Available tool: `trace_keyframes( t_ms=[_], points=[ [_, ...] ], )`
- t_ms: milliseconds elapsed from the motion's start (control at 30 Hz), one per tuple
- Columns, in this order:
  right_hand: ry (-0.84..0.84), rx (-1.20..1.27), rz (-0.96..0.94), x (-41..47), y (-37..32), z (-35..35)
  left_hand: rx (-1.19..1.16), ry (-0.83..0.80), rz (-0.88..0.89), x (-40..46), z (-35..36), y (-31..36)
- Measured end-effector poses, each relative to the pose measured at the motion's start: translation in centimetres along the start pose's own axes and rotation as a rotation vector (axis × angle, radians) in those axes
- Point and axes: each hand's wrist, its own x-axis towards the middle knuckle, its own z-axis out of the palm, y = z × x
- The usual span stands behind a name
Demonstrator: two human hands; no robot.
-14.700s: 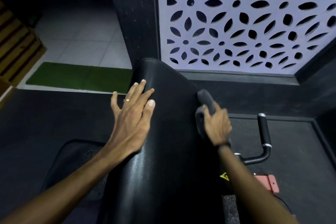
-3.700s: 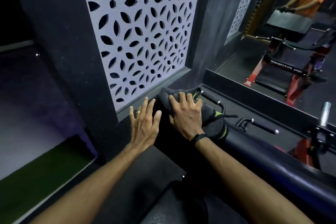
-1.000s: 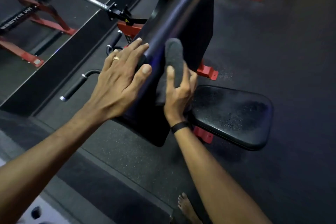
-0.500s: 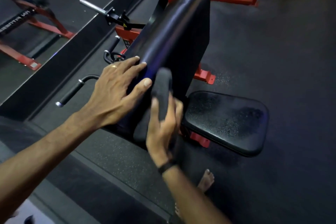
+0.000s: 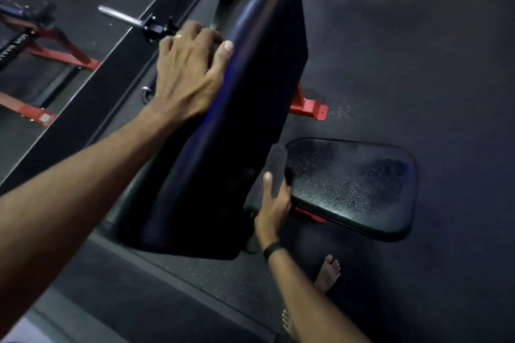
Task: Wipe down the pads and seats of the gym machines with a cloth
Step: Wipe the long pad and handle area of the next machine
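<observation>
A long black back pad [image 5: 245,86] of a red-framed gym machine runs up the middle of the view. My left hand [image 5: 189,69] grips its left edge, fingers curled over the side and thumb on the front face. My right hand [image 5: 271,203] is low beside the pad's right edge and holds a folded dark grey cloth [image 5: 276,167] against the pad's lower right side. The black seat [image 5: 351,186] sits just right of the cloth, speckled with droplets or dust.
A steel weight peg [image 5: 119,18] and black handles stick out left of the pad, beside a low black ledge under a mirror. Red frame feet [image 5: 309,108] stand on the dark rubber floor. My bare feet [image 5: 328,273] are below the seat.
My right hand has slid the cloth down the pad's right side, from mid-height to near the seat. My left hand shifted up along the pad's left edge.
</observation>
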Motion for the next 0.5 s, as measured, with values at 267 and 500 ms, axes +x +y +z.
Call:
trace_keyframes(
  t_ms=[267,500],
  points=[
    [0.026,-0.044,-0.625,-3.3,-12.9,1.0,-0.205,0.038,-0.061,0.1,0.5,-0.5],
    [0.213,0.016,-0.406,12.4,-15.8,5.3,-0.162,-0.066,0.004,0.2,0.6,-0.2]
  ],
)
